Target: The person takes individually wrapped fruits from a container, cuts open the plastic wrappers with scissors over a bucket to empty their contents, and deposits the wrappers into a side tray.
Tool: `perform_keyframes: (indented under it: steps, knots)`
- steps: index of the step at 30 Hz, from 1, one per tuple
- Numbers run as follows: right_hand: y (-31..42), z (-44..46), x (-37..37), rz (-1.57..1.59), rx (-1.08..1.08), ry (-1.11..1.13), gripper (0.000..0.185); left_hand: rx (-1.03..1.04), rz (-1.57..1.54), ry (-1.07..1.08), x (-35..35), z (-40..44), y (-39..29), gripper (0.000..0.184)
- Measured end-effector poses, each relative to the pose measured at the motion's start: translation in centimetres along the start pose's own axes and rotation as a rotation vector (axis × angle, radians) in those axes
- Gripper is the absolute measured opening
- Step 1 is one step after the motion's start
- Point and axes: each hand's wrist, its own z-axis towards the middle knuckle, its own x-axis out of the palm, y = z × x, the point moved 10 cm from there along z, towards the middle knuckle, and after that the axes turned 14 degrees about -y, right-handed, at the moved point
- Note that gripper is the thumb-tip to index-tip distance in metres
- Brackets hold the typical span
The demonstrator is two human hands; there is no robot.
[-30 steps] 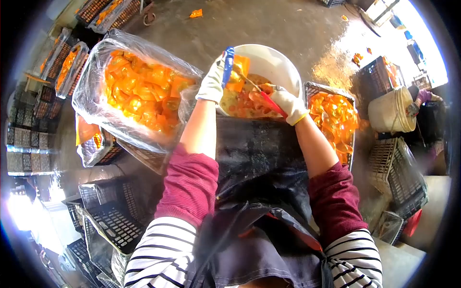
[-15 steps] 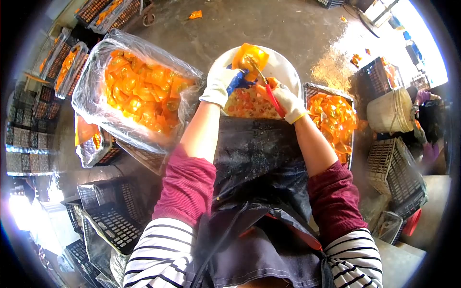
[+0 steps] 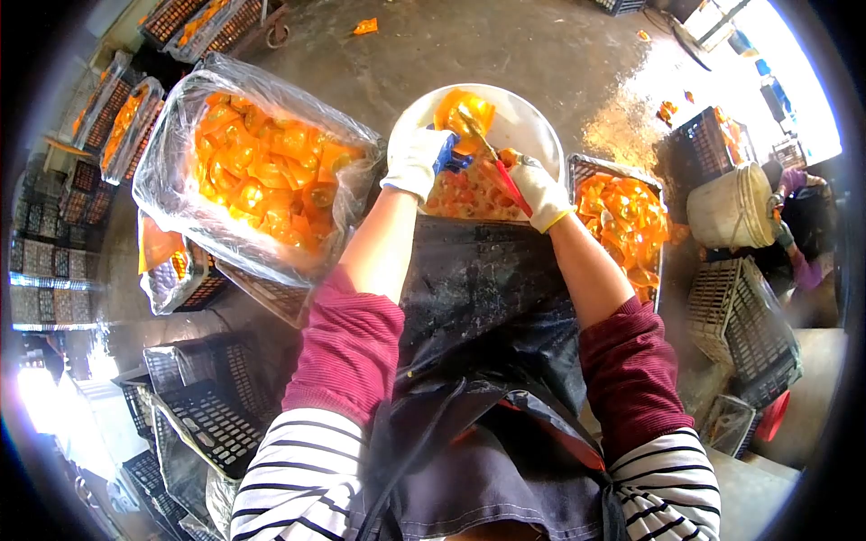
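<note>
Over a white bucket (image 3: 532, 122), my gloved left hand (image 3: 418, 160) is closed around an orange packet (image 3: 465, 113) with blue parts showing at its fingers. My right hand (image 3: 534, 187), also gloved, grips red-handled scissors (image 3: 510, 180), whose blades lie against the orange packet. Inside the bucket below is a mixed red and pale mass (image 3: 465, 194). Left of the bucket, orange packets (image 3: 262, 171) fill a plastic-lined crate (image 3: 158, 171). More orange pieces (image 3: 621, 221) are heaped in a crate just right of my right hand.
A co-worker's gloved hand (image 3: 778, 209) is beside a large pale bucket (image 3: 722, 212) at the right. Empty crates (image 3: 212, 424) stand at the lower left, and others (image 3: 744, 316) at the right. An orange scrap (image 3: 365, 26) lies on the floor.
The orange packet has swung upright from beside my left hand to above the bucket, and its blue part is now crumpled at my fingers. The co-worker's hands have shifted.
</note>
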Motion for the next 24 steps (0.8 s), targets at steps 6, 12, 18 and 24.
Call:
perform_keyframes:
  steps: [6, 12, 18, 24]
  knots:
    - [1.6, 0.0, -0.9, -0.142, -0.28, -0.188, 0.035, 0.015, 0.114, 0.183, 1.7, -0.9, 0.5, 0.03]
    - [0.3, -0.9, 0.2, -0.026, 0.126, 0.068, 0.032, 0.439, 0.687, 0.122, -0.2, -3.3, -6.5, 0.031]
    - [3.4, -1.6, -0.5, 0.09, -0.095, -0.031, 0.028, 0.311, 0.646, 0.052, -1.5, -3.7, -6.8, 0.028]
    - [4.2, -4.3, 0.1, 0.304, 0.271, 0.175, 0.033, 0.193, 0.369, -0.128, -3.1, -2.7, -7.0, 0.03]
